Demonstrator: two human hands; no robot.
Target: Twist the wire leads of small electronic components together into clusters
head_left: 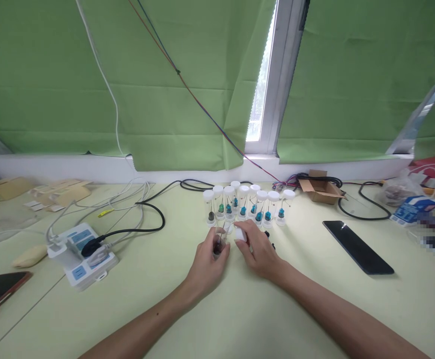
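Note:
My left hand (207, 257) is closed around a clear vial (220, 240) with something dark at its bottom and a thin rod rising from it. The top of this vial appears uncapped. Just to the right, my right hand (259, 249) pinches a white cap (240, 233), a small gap away from the vial. Beyond both hands stands a group of clear vials (243, 204) with white caps. Most hold a teal or green piece on a thin stem; the leftmost one (209, 207) has a dark piece.
Small black parts (267, 234) lie behind my right hand. On the right are a black phone (357, 247), an open cardboard box (322, 189) and a blue-and-white carton (414, 209). A white power strip (86, 254) with cables sits at left, near another phone (0, 291).

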